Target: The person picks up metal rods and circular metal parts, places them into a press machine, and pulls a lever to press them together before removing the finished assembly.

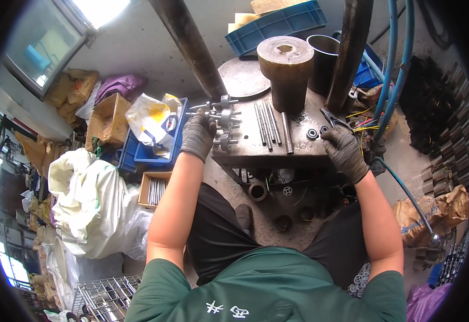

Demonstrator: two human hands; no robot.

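My left hand (198,137), in a dark grey glove, is at the left edge of the metal worktable (304,153). Its fingers are curled round one end of a metal shaft with a thick round part (226,116). Similar shaft pieces (224,141) lie right beside it. My right hand (346,153), gloved too, is closed at the table's right edge; whatever its fingertips hold is hidden. Just beyond it lie pliers (328,116) with dark handles. Two ring bearings (312,134) sit to the left of its fingertips.
Several thin rods (266,123) and a thicker rod (287,133) lie mid-table, before a heavy metal post (285,70). Small rings (302,115) are scattered nearby. Blue hoses (393,70) hang at right. A blue crate (159,153) and white sack (92,198) stand at left.
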